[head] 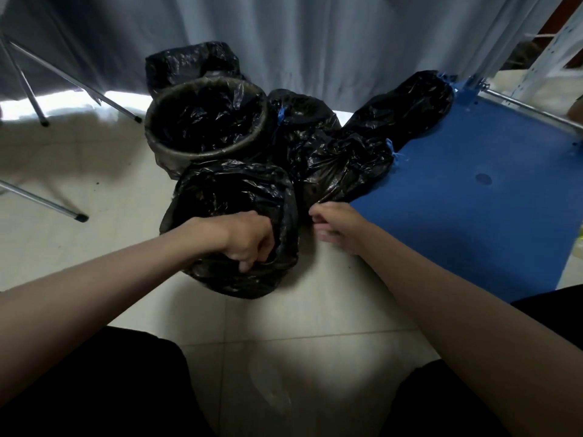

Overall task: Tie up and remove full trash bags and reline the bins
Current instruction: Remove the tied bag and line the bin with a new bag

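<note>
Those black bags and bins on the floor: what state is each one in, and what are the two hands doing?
Near bin: lined, the liner open at its top.
Far bin: lined, open.
Middle bag: tied with blue string.
Right bag: tied, lying partly on the blue board.
Left hand: gripping the near bin's liner.
Right hand: pinching black plastic.

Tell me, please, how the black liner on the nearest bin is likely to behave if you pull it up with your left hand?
The black liner is thin, crinkled and glossy, so it will probably be floppy and a bit slippery. The left hand grips its near edge where the film bunches easily. The nearest bin looks small, so it may lift or tip with the liner unless steadied.
</note>
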{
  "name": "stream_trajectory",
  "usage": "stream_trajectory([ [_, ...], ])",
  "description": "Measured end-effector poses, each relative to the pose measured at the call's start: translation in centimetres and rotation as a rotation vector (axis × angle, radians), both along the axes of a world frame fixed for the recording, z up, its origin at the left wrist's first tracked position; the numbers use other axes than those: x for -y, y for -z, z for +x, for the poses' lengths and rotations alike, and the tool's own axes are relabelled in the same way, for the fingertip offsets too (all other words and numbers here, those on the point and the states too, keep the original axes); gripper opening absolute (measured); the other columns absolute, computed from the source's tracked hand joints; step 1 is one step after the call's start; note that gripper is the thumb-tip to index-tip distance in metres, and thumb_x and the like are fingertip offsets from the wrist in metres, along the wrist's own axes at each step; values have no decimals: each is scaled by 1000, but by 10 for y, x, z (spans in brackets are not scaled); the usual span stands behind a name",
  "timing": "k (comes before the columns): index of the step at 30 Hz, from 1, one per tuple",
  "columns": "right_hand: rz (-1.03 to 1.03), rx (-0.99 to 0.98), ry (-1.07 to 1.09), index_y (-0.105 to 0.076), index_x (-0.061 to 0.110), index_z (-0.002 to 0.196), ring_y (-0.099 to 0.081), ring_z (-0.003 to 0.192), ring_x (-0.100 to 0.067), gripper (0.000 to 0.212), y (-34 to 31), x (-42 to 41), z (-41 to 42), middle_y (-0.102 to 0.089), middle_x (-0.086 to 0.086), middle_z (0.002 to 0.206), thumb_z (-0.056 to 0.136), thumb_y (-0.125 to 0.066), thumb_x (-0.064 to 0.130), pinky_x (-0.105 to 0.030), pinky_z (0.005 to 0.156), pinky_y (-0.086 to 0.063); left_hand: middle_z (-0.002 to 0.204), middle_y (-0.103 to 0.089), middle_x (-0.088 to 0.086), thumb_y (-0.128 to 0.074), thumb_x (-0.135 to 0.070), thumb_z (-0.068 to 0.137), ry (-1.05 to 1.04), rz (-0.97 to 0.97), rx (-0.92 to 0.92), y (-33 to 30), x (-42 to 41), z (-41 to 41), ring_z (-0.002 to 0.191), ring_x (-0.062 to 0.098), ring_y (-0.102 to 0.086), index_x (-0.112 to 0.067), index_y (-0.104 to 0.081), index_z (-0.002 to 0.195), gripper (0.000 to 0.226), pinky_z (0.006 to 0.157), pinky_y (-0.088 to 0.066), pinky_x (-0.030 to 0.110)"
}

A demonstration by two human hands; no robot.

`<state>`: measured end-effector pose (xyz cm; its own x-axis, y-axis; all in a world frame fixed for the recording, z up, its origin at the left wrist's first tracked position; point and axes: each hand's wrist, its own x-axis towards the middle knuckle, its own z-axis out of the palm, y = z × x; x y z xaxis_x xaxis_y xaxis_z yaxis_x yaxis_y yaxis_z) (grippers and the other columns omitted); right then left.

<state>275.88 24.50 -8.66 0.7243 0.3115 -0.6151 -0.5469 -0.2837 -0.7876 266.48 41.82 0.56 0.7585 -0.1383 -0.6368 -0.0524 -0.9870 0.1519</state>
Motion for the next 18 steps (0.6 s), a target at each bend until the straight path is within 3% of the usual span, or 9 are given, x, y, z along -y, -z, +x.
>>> stream_trajectory([
  [1, 21, 22, -2, -67, 18, 97, -65, 79, -9, 13, -2, -4, 0, -67, 2, 88, 88, -69, 27, -26, 57, -56, 68, -63, -11, -87, -16, 62, -35, 6, -58, -2, -5, 0, 66, 4, -55, -23, -73, 84, 27, 62, -44, 18],
  [3, 74, 43, -36, -67, 21, 115, -68, 101, -14, 34, -5, -12, -1, -70, 0, 110, 87, -72, 40, -32, 82, -58, 74, -70, -10, -92, -40, 55, -180, -72, -69, -4, -13, 2, 73, 6, -63, -25, -75, 80, 33, 67, -49, 18],
  [5, 128, 67, -116, -68, 21, 119, -68, 106, -17, 43, -6, -16, -4, -71, -1, 115, 84, -74, 46, -34, 90, -57, 72, -72, -10, -84, -59, 59, -333, -183, 80, 1, -15, 5, 72, 4, -65, -25, -75, 78, 40, 64, -49, 20],
  [7, 151, 73, -159, -68, 15, 119, -68, 107, -20, 44, -4, -19, -8, -72, -4, 114, 84, -75, 42, -35, 94, -56, 70, -72, -7, -76, -60, 70, -408, -251, 250, 11, -13, 7, 70, 5, -65, -25, -74, 77, 35, 64, -49, 21],
  [10, 217, 52, -123, -69, 7, 112, -67, 97, -18, 31, -5, -22, -8, -72, -3, 101, 91, -70, 29, -31, 91, -53, 77, -71, -2, -74, -44, 79, -386, -260, 350, 23, -4, 7, 80, 15, -67, -26, -68, 73, 20, 77, -54, 29],
  [12, 273, 38, -54, -68, 9, 107, -66, 96, -17, 20, -9, -25, -8, -70, -4, 101, 94, -65, 24, -31, 88, -53, 79, -70, 2, -76, -35, 78, -369, -254, 351, 24, -1, 7, 84, 20, -66, -25, -61, 65, 21, 80, -53, 31],
  [16, 246, 13, 46, -62, 15, 95, -68, 91, -17, 13, -14, -31, -7, -70, -2, 96, 101, -54, 22, -30, 74, -56, 73, -68, 1, -81, -30, 70, -339, -217, 273, 21, 2, 6, 76, 17, -62, -22, -58, 61, 25, 75, -53, 28],
  [18, 217, -9, 23, -64, 14, 102, -68, 84, -16, 15, -12, -32, -4, -70, -3, 96, 102, -51, 20, -27, 68, -56, 70, -68, 1, -81, -28, 67, -322, -198, 246, 20, 2, 5, 70, 15, -60, -20, -59, 60, 25, 71, -52, 27],
])
